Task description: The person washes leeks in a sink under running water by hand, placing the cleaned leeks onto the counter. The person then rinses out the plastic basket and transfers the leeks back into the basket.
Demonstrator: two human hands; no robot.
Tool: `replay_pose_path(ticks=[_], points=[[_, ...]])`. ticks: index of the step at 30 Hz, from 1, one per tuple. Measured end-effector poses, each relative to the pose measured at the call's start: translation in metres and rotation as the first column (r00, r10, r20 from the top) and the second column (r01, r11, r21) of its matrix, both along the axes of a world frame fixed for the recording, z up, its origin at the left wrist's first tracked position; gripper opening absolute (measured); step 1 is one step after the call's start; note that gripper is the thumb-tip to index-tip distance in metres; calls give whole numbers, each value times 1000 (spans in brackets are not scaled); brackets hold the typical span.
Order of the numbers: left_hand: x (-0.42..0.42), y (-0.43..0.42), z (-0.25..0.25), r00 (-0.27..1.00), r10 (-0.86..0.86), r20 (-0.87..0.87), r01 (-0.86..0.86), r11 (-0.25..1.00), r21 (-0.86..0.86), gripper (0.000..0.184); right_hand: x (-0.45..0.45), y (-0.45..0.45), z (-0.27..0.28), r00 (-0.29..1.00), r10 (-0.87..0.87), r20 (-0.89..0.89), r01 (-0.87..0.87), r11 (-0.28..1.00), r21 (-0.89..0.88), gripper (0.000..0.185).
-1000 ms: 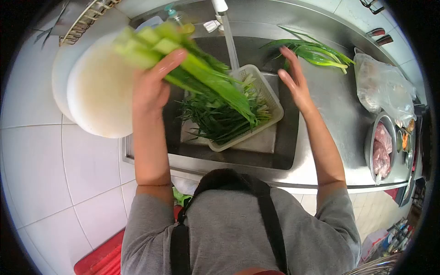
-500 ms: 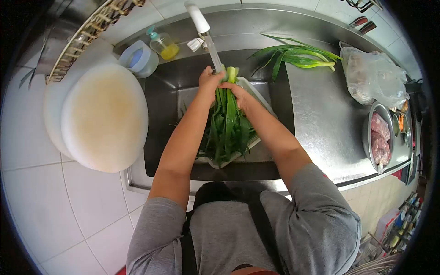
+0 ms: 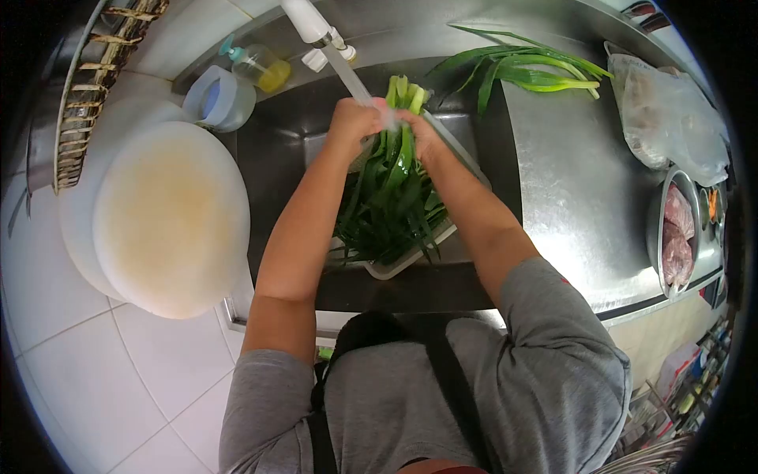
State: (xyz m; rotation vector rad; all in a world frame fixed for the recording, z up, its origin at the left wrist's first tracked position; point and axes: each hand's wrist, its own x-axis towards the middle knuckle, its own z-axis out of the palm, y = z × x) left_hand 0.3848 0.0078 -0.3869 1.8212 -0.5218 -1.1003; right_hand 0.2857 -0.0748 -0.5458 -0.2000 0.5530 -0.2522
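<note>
A bunch of leeks (image 3: 399, 170), pale stalks pointing away from me and dark leaves toward me, lies over a white plastic basket (image 3: 387, 272) in the steel sink (image 3: 284, 280). My left hand (image 3: 355, 121) is closed at the stalks' left side. Opposite it, my right hand (image 3: 421, 134) has its fingers closed around the right side, just below the pale ends. Water runs from the white-tipped faucet (image 3: 306, 22) onto the stalks between my hands. The stream and splash partly hide my fingertips.
More leeks (image 3: 529, 67) lie on the steel counter (image 3: 576, 213) at right, near a plastic bag (image 3: 667, 110) and a metal bowl (image 3: 657, 237) with bagged meat. Left of the sink are a round white board (image 3: 170, 217), a plastic container (image 3: 225, 99) and a soap bottle (image 3: 260, 67).
My hands have moved slightly apart along the stalks, and the leaves spread wider over the basket. The pale ends stick out farther past my fingers. The camera view has shifted.
</note>
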Motion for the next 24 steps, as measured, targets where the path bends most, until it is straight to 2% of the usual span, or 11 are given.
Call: replay_pose_path(ticks=[2, 4, 7, 8, 11, 12, 15, 19, 22, 24], points=[[4, 2, -3, 1000, -9, 9, 10, 1000, -24, 31, -18, 5, 33, 996, 81, -21, -82, 996, -46, 34], [7, 3, -17, 999, -21, 45, 22, 999, -36, 32, -26, 13, 36, 998, 62, 29, -61, 996, -58, 34], [-4, 4, -35, 993, -16, 116, 8, 998, 62, 34, -43, 24, 49, 985, 116, 125, -106, 991, -82, 35], [-8, 5, -40, 995, -26, 94, 20, 998, 61, 33, -48, 25, 51, 976, 145, 160, -132, 987, -91, 35], [-19, 9, -48, 999, -28, 15, 27, 996, 81, 31, -52, 31, 30, 980, 179, 83, -180, 984, 5, 34], [-22, 12, -47, 1000, -6, -17, 8, 994, 105, 29, -59, 33, 39, 974, 202, 107, -203, 979, 0, 34], [-17, 12, -71, 994, 95, -52, -85, 983, 164, 26, -61, 41, 25, 992, 128, -7, -127, 991, 30, 32], [-10, 6, -88, 969, 197, -147, -157, 956, 247, 29, -69, 40, 23, 996, 84, 17, -85, 987, 135, 33], [-3, 3, -92, 964, 179, -197, -160, 982, 104, 31, -76, 36, 18, 998, 67, -16, -65, 993, 103, 33], [0, -2, -96, 878, 256, -405, -259, 965, 48, 32, -79, 33, 16, 999, 35, -39, -32, 998, 62, 32]])
